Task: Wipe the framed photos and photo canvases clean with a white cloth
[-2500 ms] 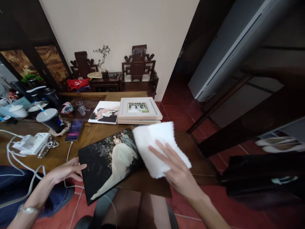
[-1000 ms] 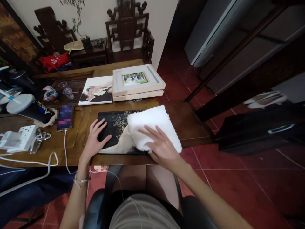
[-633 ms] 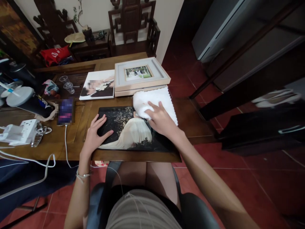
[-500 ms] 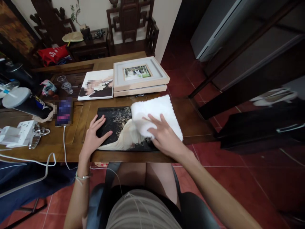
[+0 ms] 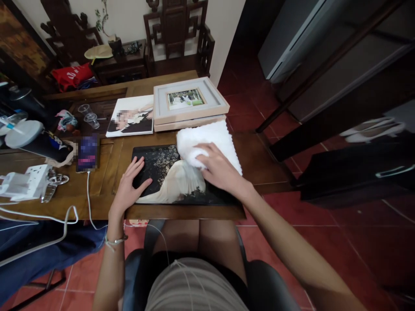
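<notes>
Apparently, wiping is the step in hand. A dark, flat rectangular photo panel printed with a pale gown [image 5: 181,183] lies on a brown wooden table [image 5: 100,209], close to its near edge. The left hand [image 5: 127,188] rests at the panel's left end, fingers spread and thumb well apart, bearing on the surface without grasping it. The right hand [image 5: 217,166] has its fingers curled around a bunched fold of a white, fluffy square cloth [image 5: 220,134]; the remainder of the cloth spreads over the panel's upper right portion and beyond its far edge. Beyond lie two stacked pale-wood picture frames [image 5: 212,95] and, to their left, a white-edged photo print [image 5: 139,114]; whether the cloth touches the lower frame cannot be told. A further stroke would, in judgement, call for light, even pressure, the left hand steadying the panel while the covered corner is worked.
</notes>
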`<state>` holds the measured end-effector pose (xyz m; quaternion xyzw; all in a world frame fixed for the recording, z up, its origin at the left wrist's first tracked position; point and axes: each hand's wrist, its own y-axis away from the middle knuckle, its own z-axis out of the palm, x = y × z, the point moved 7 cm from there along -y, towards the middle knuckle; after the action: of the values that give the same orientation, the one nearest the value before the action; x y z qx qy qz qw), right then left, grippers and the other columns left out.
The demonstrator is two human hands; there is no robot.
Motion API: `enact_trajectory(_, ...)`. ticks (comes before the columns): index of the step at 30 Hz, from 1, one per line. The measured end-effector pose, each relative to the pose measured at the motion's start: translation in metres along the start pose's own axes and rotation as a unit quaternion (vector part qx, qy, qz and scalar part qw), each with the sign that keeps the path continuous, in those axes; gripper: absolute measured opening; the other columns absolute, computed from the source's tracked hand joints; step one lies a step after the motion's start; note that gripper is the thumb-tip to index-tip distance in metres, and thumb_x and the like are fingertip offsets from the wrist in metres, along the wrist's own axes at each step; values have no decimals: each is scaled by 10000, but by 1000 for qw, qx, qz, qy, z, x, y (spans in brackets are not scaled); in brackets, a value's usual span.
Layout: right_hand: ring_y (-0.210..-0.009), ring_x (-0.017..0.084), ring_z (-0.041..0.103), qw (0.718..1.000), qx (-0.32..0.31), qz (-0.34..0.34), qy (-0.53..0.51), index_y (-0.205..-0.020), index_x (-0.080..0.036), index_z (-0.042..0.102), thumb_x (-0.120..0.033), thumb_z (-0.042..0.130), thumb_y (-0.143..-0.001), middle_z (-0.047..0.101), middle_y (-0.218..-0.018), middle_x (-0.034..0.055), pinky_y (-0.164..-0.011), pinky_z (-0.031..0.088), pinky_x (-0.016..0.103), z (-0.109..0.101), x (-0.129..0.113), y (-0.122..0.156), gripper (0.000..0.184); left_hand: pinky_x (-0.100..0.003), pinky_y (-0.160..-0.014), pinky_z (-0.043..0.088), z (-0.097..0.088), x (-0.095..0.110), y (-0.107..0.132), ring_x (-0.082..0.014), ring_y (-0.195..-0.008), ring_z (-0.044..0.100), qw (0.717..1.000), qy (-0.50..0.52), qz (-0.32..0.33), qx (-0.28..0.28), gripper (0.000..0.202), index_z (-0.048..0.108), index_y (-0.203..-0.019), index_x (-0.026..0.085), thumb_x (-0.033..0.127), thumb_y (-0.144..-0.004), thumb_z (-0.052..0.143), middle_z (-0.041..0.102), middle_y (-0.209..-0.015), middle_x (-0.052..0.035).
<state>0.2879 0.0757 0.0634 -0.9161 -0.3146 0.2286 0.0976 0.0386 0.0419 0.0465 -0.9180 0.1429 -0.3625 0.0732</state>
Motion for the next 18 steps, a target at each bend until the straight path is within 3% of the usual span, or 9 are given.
enact_trajectory(3,-1342,385,413,999,-2,27,22,-1055,-128,661,-42,474,-771,585,-1332,198,-1107,292,654,6,18,-21,351,-527,-1175,268,-2,0,0,-254,-1449,324,1000,16,4,12,537,517,-1389,242,381,-886,640,485,-1483,-97)
enact_trajectory(5,-1350,392,416,999,-11,33,29,-1061,-126,658,-36,467,-777,587,-1337,198,-1111,268,676,9,18,-18,354,-515,-1179,269,-2,-1,-1,-248,-1446,332,1000,26,2,17,529,529,-1379,232,383,-885,641,491,-1478,-99)
enact_trajectory(8,-1376,409,387,999,-20,1,25,-952,-133,670,-32,484,-753,546,-1392,207,-1107,253,707,8,-4,13,290,-520,-1183,261,-2,-3,-1,-245,-1445,333,999,34,-2,16,502,540,-1369,228,399,-903,614,493,-1476,-95)
enact_trajectory(14,-1423,357,331,998,-9,-51,-29,-689,-182,626,19,471,-648,522,-1436,162,-1126,266,682,-9,-73,97,258,-521,-1196,218,-2,-8,-1,-234,-1468,281,999,28,-7,15,440,522,-1384,236,390,-972,496,405,-1539,-90)
enact_trajectory(18,-1420,332,345,996,-14,-64,-52,-693,-195,618,5,470,-620,556,-1408,133,-1135,282,655,-13,-77,101,259,-509,-1198,220,-2,-8,0,-228,-1469,277,1000,16,3,14,446,507,-1395,240,369,-968,512,408,-1537,-88)
